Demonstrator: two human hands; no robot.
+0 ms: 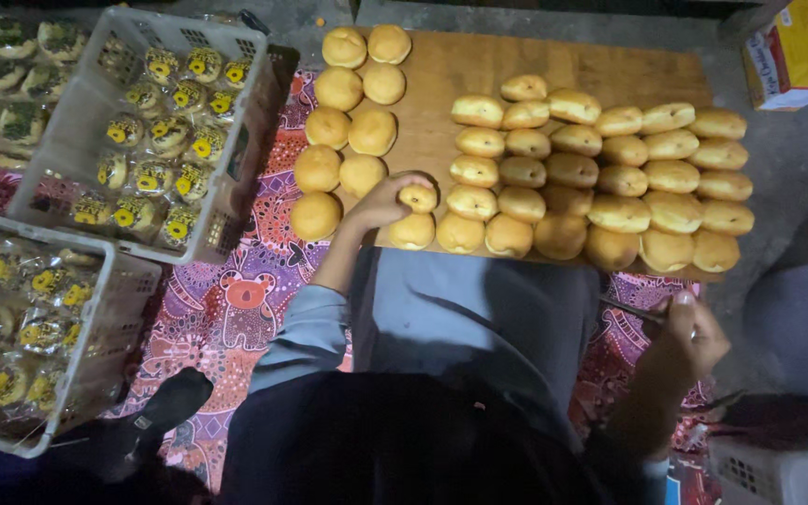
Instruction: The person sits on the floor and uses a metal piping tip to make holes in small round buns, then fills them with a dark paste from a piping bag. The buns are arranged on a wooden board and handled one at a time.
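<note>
The left hand (381,201) reaches forward over the near edge of a wooden board (479,65) and closes its grip around a small golden bun (418,196), thumb and fingers wrapped about it. The bun sits at the left end of the oval buns, just above another bun at the board's near edge and touching its neighbours. The right hand (694,339) is held low at the right, well apart from the board, its grip closed on a thin dark stick-like tool (630,310) that points left; what the tool is, I cannot tell.

The board carries two groups: round buns (343,131) in two columns on the left, and oval buns (610,159) packed in rows across the middle and right. The board lies on a patterned purple and red cloth (236,299) on the floor. The person's grey-clad knee (479,318) lies between the hands.

To the left stand two pale plastic crates (236,37) holding wrapped pastries (165,131) with yellow and dark tops. More wrapped green-topped pastries (11,47) lie at the far left. A yellow carton (792,51) sits at the upper right corner.
</note>
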